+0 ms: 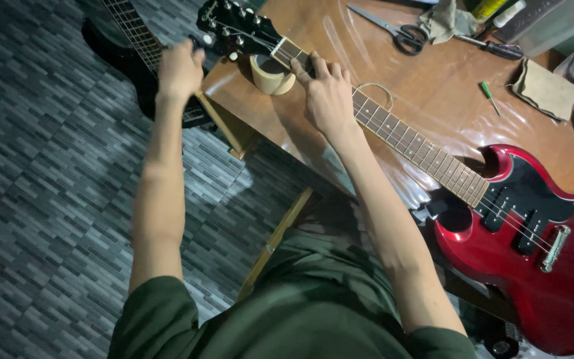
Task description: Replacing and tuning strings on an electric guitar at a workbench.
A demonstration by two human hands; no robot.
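A red electric guitar lies across the wooden table, its neck running up left to a black headstock that juts past the table's corner. My left hand is closed around a tuning peg at the headstock's near edge. Fingers of my right hand press down on the strings and fretboard close to the nut. A roll of tan tape sits under the neck, between my two hands.
A second, black guitar lies on the grey tiled floor beyond the headstock. On the table are scissors, a green-handled screwdriver, cloths and a coiled string. A wooden table leg stands below the corner.
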